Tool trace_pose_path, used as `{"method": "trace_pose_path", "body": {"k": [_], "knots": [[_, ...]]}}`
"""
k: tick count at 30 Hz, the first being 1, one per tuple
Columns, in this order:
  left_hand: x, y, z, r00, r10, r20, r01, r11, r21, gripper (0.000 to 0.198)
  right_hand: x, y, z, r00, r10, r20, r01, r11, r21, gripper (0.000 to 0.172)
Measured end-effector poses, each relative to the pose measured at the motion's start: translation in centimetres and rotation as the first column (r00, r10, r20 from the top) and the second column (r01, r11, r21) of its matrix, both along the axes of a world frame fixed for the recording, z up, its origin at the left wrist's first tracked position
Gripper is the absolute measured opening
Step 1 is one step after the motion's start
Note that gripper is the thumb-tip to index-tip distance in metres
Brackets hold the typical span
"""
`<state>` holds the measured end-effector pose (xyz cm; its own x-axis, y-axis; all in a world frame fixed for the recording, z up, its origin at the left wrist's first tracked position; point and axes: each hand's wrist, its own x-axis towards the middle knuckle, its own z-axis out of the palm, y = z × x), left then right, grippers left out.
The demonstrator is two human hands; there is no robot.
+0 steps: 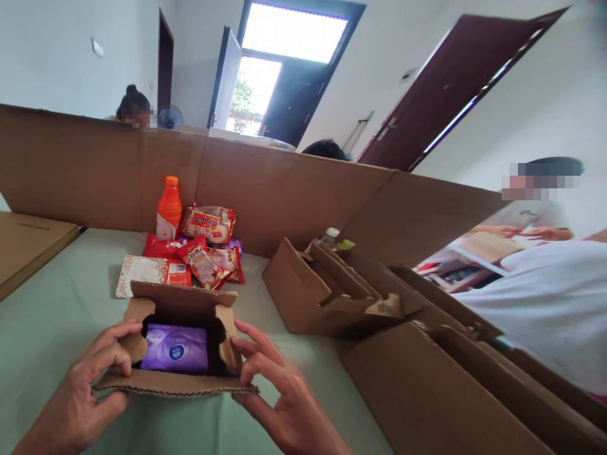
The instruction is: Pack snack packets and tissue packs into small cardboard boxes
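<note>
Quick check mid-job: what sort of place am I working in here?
Probably a makeshift packing station in a plain room: tall brown cardboard partition fencing the green table, stacked folded brown cardboard boxes, red snack packets behind the small open cardboard box.

purple packet (175, 349) half hidden, clear bottle (331, 236) obscured

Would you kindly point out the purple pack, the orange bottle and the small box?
purple pack (175, 349): head view, middle of its face.
orange bottle (169, 207): head view, its body.
small box (180, 383): head view, front flap.
</note>
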<state>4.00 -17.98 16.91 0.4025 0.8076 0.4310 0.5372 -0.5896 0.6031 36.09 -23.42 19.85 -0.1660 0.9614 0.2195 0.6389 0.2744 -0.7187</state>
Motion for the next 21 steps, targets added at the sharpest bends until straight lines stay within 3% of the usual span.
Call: {"method": "trace_pose_path", "body": {"k": [4, 6, 9, 11, 13, 15, 18, 21], "knots": [[0.1, 0.7, 0.5, 1.000, -0.015, 0.010, 0.015, 0.998, -0.061, 0.009, -0.4, 0.2, -1.1, 0.998, -0.065, -0.016, 0.065, 0.998, -0.003, 0.008], [0.6, 1.5, 0.6, 0.998, 0.054, 0.033, -0.052, 0.998, -0.045, 0.013, -0.8, 0.8, -2.1, 0.996, -0.092, -0.020, 0.093, 0.995, 0.035, 0.005], [1.9, 2.7, 0.1, 0.969, 0.233, 0.079, -0.240, 0.965, 0.106, 0.025, -1.4, 2.4, -3.3, 0.976, -0.215, 0.018, 0.202, 0.941, 0.272, 0.019], [2.7, 3.3, -0.5, 0.957, 0.282, 0.074, -0.291, 0.940, 0.179, 0.038, -1.6, 3.6, -3.2, 0.945, -0.315, 0.084, 0.246, 0.858, 0.450, 0.036], [3.1, 3.5, -1.2, 0.955, 0.291, 0.065, -0.298, 0.933, 0.201, 0.047, -1.6, 4.7, -2.4, 0.919, -0.368, 0.145, 0.244, 0.816, 0.524, 0.049], [3.0, 3.5, -1.7, 0.952, 0.294, 0.081, -0.304, 0.926, 0.225, 0.052, -1.6, 5.6, -1.3, 0.927, -0.299, 0.226, 0.164, 0.866, 0.473, 0.051], [1.9, 3.5, -2.1, 0.961, 0.266, 0.076, -0.276, 0.940, 0.203, 0.057, -1.5, 5.8, -0.6, 0.916, -0.010, 0.400, -0.090, 0.969, 0.230, 0.047], [0.4, 4.4, -2.2, 0.995, 0.087, 0.050, -0.090, 0.995, 0.052, 0.055, -1.1, 5.2, -1.8, 0.876, 0.146, 0.461, -0.211, 0.973, 0.092, 0.063]]}}
